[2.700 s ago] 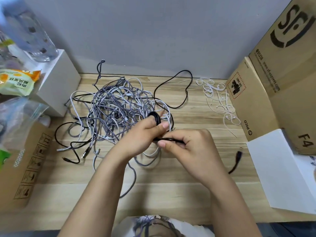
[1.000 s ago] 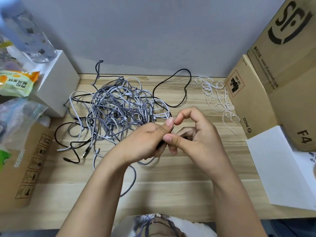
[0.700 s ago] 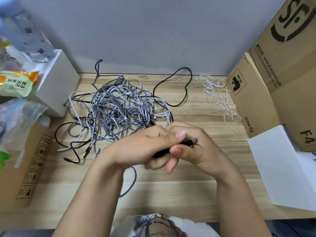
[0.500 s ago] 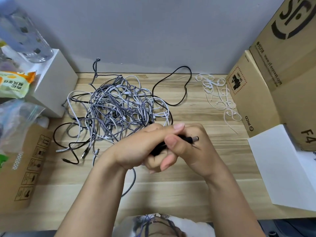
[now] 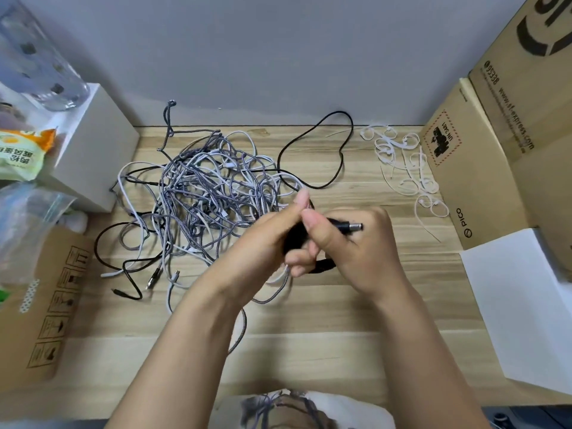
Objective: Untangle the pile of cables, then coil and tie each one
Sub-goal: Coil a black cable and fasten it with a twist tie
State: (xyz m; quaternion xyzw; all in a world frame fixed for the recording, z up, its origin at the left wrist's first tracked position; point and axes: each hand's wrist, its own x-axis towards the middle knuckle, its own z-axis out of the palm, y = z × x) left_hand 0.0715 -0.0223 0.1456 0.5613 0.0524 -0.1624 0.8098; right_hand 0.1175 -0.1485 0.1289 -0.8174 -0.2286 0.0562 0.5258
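Both hands meet above the light wooden tabletop (image 5: 309, 308), just in front of the cable pile. Left hand (image 5: 263, 239): fingers curled round a coiled black cable (image 5: 295, 238), thumb raised. Right hand (image 5: 356, 249): thumb and fingers pinch the same cable near its end; the black barrel plug with metal tip (image 5: 351, 226) projects rightward past the thumb. Behind and left of the hands, a tangled pile of grey braided and white cables (image 5: 210, 193) lies on the tabletop. One black cable loop (image 5: 340, 156) runs toward the wall. Loose white ties (image 5: 402, 162) lie scattered right of it, beside a brown cardboard box (image 5: 470, 168).
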